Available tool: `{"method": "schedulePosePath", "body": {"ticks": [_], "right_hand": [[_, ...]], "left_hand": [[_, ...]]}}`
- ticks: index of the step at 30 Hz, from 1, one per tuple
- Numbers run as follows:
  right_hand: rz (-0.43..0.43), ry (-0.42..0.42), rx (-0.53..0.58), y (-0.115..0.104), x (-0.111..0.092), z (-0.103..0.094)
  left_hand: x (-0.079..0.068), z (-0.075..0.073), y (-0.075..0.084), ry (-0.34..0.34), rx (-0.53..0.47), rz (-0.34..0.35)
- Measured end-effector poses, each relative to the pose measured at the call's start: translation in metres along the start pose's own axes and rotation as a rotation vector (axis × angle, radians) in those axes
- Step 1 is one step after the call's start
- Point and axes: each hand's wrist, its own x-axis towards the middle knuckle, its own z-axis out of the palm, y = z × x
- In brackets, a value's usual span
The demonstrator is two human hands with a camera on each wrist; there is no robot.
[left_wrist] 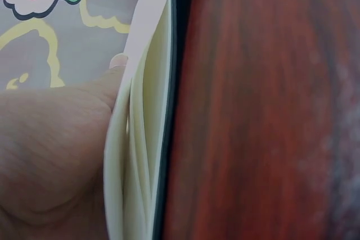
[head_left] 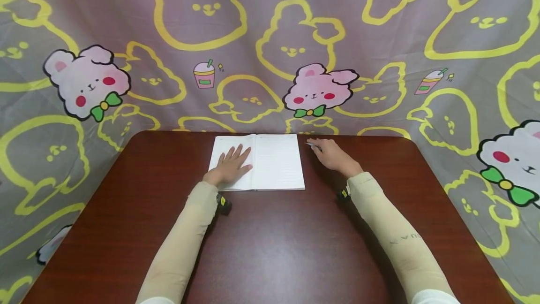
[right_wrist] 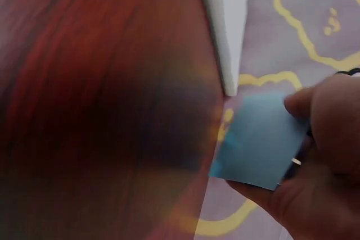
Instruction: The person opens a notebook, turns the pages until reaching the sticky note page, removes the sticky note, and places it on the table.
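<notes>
An open notebook [head_left: 278, 162] with white, lined pages lies on the table. My left hand [head_left: 229, 165] rests with spread fingers on its left page. In the left wrist view, the page edges [left_wrist: 140, 139] bow up beside that hand over a dark cover. To the right of the notebook, apart from it, my right hand [head_left: 333, 154] pinches a thin light-blue square sheet [right_wrist: 256, 141] between thumb and fingers. Behind the sheet, a dark thing with a pale band [right_wrist: 296, 162] shows partly among the fingers; its kind is hidden.
The brown wooden table [head_left: 270, 247] has rounded far corners. A curtain [head_left: 261, 36] with yellow outlines and bunny faces hangs right behind its far edge. Each wrist wears a small black camera, such as the left wrist camera [head_left: 224, 204].
</notes>
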Motion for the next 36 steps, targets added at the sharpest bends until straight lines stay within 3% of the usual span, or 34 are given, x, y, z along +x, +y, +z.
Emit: {"method": "schedulePosePath", "body": {"ticks": [2, 7, 12, 21, 36], "right_hand": [[-0.015, -0.073, -0.04, 0.001, -0.003, 0.002], [-0.039, -0.16, -0.088, 0.002, -0.012, 0.006], [-0.081, -0.164, -0.112, 0.002, -0.018, 0.007], [-0.062, -0.173, -0.093, 0.002, -0.023, 0.006], [-0.103, -0.194, -0.005, -0.001, -0.033, 0.006]], "left_hand": [[0.0, 0.0, 0.0, 0.003, 0.0, 0.004], [0.0, 0.001, 0.0, 0.002, -0.006, 0.014], [0.002, 0.003, -0.003, 0.004, -0.023, 0.004], [0.005, 0.006, -0.006, 0.002, -0.012, -0.01], [0.002, 0.003, -0.003, 0.027, -0.019, -0.005]]}}
